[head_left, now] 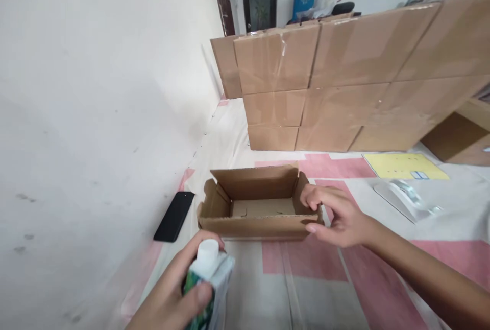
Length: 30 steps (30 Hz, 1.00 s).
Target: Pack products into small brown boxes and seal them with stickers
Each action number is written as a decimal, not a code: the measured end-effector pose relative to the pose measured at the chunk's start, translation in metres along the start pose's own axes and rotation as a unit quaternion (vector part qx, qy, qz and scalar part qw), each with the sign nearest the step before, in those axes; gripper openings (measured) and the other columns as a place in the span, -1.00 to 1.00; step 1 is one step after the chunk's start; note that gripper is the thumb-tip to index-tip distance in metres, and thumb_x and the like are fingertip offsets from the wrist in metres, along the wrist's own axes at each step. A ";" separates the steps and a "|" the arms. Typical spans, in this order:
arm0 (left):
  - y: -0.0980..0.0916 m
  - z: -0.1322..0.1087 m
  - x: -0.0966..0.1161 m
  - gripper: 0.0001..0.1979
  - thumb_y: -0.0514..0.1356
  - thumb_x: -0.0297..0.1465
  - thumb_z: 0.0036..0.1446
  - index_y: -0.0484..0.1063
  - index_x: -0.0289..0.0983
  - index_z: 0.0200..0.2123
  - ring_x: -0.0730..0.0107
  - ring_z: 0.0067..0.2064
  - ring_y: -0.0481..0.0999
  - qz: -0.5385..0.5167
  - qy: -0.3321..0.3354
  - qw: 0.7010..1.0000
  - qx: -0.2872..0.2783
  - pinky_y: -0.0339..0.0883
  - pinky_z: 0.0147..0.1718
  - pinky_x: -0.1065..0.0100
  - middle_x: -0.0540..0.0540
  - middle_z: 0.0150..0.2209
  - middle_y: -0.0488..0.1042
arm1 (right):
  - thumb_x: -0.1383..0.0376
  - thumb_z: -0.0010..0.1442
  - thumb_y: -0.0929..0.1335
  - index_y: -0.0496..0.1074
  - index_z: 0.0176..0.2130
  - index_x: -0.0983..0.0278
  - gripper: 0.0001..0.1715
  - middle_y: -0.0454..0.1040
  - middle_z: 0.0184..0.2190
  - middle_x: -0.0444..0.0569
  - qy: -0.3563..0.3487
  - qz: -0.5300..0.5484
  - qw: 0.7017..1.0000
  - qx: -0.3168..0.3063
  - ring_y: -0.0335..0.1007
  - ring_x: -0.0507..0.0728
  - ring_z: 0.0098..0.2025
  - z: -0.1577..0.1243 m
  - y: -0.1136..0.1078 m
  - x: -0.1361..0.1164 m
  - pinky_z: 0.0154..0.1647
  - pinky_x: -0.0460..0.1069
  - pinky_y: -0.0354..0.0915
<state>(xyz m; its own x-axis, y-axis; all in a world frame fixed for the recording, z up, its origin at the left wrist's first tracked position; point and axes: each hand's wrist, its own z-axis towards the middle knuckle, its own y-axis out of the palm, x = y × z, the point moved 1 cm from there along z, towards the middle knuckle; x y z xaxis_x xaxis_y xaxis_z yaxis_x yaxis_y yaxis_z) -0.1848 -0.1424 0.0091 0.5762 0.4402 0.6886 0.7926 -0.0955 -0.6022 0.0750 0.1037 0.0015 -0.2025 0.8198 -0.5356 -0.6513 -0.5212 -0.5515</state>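
My left hand (174, 289) is wrapped round a drink carton (222, 281) with a white screw cap and green print, low in the view and in front of the box. An open cardboard box (260, 227), long and low, stands on the table, and its inside shows bare brown board. My right hand (339, 215) is at the box's right end, with curled fingers over the end wall and the thumb at the front corner.
A black phone (174, 216) lies left of the box, beside the white wall. Behind rises a stack of taped cardboard boxes (348, 54). A yellow sheet (405, 166), a white tape-dispenser-like item (408, 199) and another open box (459, 136) are on the right of the pink-and-white tablecloth (306, 261).
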 end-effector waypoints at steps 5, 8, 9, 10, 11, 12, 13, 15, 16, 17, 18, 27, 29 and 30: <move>-0.006 -0.050 0.091 -0.15 0.42 0.08 -0.30 0.34 0.15 0.14 -0.05 -0.19 0.47 0.030 0.032 0.999 0.014 0.36 -0.27 0.05 -0.08 -0.18 0.55 | 0.20 0.27 0.32 0.09 -0.33 0.17 -0.73 0.20 -0.47 -0.17 -0.024 -0.008 0.999 -0.032 0.11 0.02 -0.50 -0.048 -0.011 0.003 -0.50 -0.06 0.03; 0.001 -0.040 0.140 -0.26 0.45 -0.01 -0.25 0.32 0.03 0.05 0.12 -0.26 0.47 0.105 0.102 0.986 0.086 0.35 -0.32 0.18 -0.02 -0.23 0.52 | 0.18 0.28 0.28 0.08 -0.35 0.17 -0.74 0.20 -0.47 -0.16 -0.049 -0.014 0.999 0.011 0.08 0.02 -0.51 -0.062 -0.005 0.007 -0.50 -0.06 0.02; 0.005 -0.032 0.151 -0.36 0.41 -0.03 -0.18 0.33 -0.01 -0.01 0.15 -0.28 0.47 0.134 0.127 0.977 0.106 0.34 -0.32 0.21 -0.02 -0.24 0.52 | 0.17 0.29 0.27 0.08 -0.35 0.17 -0.75 0.21 -0.47 -0.16 -0.060 -0.019 0.998 0.032 0.09 0.03 -0.50 -0.065 -0.005 0.007 -0.51 -0.06 0.02; 0.009 -0.024 0.160 -0.48 0.36 -0.05 -0.10 0.35 -0.05 -0.07 0.19 -0.29 0.47 0.164 0.146 0.969 0.115 0.33 -0.32 0.23 -0.01 -0.26 0.52 | 0.15 0.29 0.26 0.08 -0.34 0.17 -0.74 0.22 -0.47 -0.15 -0.074 -0.029 0.996 0.050 0.10 0.03 -0.51 -0.068 -0.004 0.007 -0.51 -0.06 0.02; 0.013 -0.015 0.166 -0.59 0.31 -0.08 -0.05 0.36 -0.07 -0.15 0.21 -0.30 0.47 0.190 0.156 0.963 0.109 0.31 -0.33 0.26 0.00 -0.28 0.52 | 0.14 0.30 0.25 0.08 -0.34 0.17 -0.74 0.23 -0.47 -0.15 -0.091 -0.046 0.993 0.062 0.10 0.03 -0.51 -0.071 -0.005 0.006 -0.52 -0.06 0.02; 0.018 -0.006 0.169 -0.69 0.28 -0.12 -0.02 0.37 -0.09 -0.22 0.24 -0.31 0.48 0.213 0.157 0.960 0.088 0.30 -0.35 0.28 0.01 -0.30 0.53 | 0.13 0.30 0.25 0.08 -0.34 0.17 -0.74 0.23 -0.47 -0.14 -0.108 -0.066 0.990 0.067 0.10 0.04 -0.52 -0.074 -0.005 0.004 -0.52 -0.05 0.02; 0.023 0.002 0.171 -0.75 0.27 -0.15 -0.03 0.37 -0.11 -0.29 0.26 -0.34 0.47 0.234 0.151 0.959 0.054 0.28 -0.38 0.30 0.02 -0.33 0.53 | 0.12 0.31 0.25 0.08 -0.34 0.17 -0.74 0.24 -0.47 -0.14 -0.125 -0.088 0.986 0.067 0.10 0.04 -0.53 -0.077 -0.006 0.003 -0.53 -0.05 0.02; 0.034 0.017 0.171 -0.78 0.28 -0.19 -0.07 0.35 -0.13 -0.39 0.30 -0.40 0.46 0.265 0.130 0.955 -0.035 0.23 -0.47 0.31 0.04 -0.40 0.51 | 0.10 0.31 0.25 0.10 -0.33 0.17 -0.73 0.28 -0.45 -0.12 -0.149 -0.127 0.979 0.062 0.08 0.04 -0.55 -0.083 -0.006 -0.001 -0.54 -0.04 0.01; 0.039 0.023 0.169 -0.78 0.29 -0.20 -0.09 0.34 -0.14 -0.41 0.32 -0.43 0.44 0.271 0.123 0.951 -0.084 0.21 -0.49 0.32 0.05 -0.42 0.50 | 0.10 0.31 0.25 0.10 -0.33 0.17 -0.73 0.30 -0.44 -0.11 -0.159 -0.137 0.976 0.062 0.08 0.04 -0.56 -0.086 -0.005 -0.002 -0.55 -0.03 0.00; 0.044 0.028 0.168 -0.78 0.29 -0.21 -0.09 0.34 -0.15 -0.42 0.34 -0.44 0.44 0.269 0.118 0.947 -0.130 0.21 -0.50 0.32 0.07 -0.44 0.48 | 0.08 0.30 0.24 0.11 -0.33 0.17 -0.73 0.31 -0.44 -0.10 -0.167 -0.141 0.974 0.066 0.07 0.04 -0.57 -0.089 -0.004 -0.003 -0.55 -0.02 0.00; 0.048 0.032 0.166 -0.78 0.29 -0.21 -0.07 0.35 -0.15 -0.40 0.35 -0.42 0.44 0.260 0.116 0.943 -0.171 0.22 -0.48 0.33 0.07 -0.43 0.48 | 0.07 0.29 0.24 0.12 -0.33 0.16 -0.73 0.31 -0.44 -0.10 -0.175 -0.140 0.972 0.074 0.07 0.05 -0.58 -0.091 -0.003 -0.004 -0.56 -0.02 -0.01; 0.041 0.055 0.139 -0.32 0.30 0.10 0.02 0.39 -0.04 0.17 0.07 0.17 0.42 0.138 -0.018 0.955 -0.263 0.28 0.12 0.22 -0.04 0.17 0.47 | 0.08 0.26 0.27 0.14 -0.30 0.16 -0.74 0.33 -0.44 -0.09 -0.159 -0.102 0.976 0.112 0.12 0.06 -0.57 -0.092 0.007 -0.006 -0.56 -0.01 0.05; 0.042 0.061 0.134 -0.39 0.18 0.13 0.13 0.43 -0.06 0.14 0.08 0.15 0.46 0.124 -0.064 0.957 -0.254 0.28 0.11 0.21 -0.05 0.14 0.51 | 0.09 0.27 0.27 0.15 -0.29 0.17 -0.76 0.34 -0.43 -0.08 -0.151 -0.100 0.977 0.114 0.14 0.06 -0.56 -0.091 0.009 -0.007 -0.55 -0.02 0.06; 0.044 0.064 0.133 -0.42 0.13 0.13 0.17 0.47 -0.09 0.08 0.08 0.11 0.49 0.128 -0.076 0.956 -0.251 0.29 0.08 0.21 -0.05 0.09 0.54 | 0.09 0.27 0.27 0.16 -0.29 0.17 -0.76 0.35 -0.42 -0.08 -0.149 -0.100 0.977 0.116 0.15 0.06 -0.55 -0.091 0.009 -0.007 -0.55 -0.02 0.07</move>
<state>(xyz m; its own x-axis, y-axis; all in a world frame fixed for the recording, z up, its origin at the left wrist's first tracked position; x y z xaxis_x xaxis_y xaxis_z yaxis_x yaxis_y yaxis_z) -0.0864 -0.0311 0.0487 0.7582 0.4662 0.4557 0.6479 -0.6172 -0.4464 0.1369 0.0715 -0.0577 -0.2350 0.9506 -0.2027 -0.8413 -0.3034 -0.4474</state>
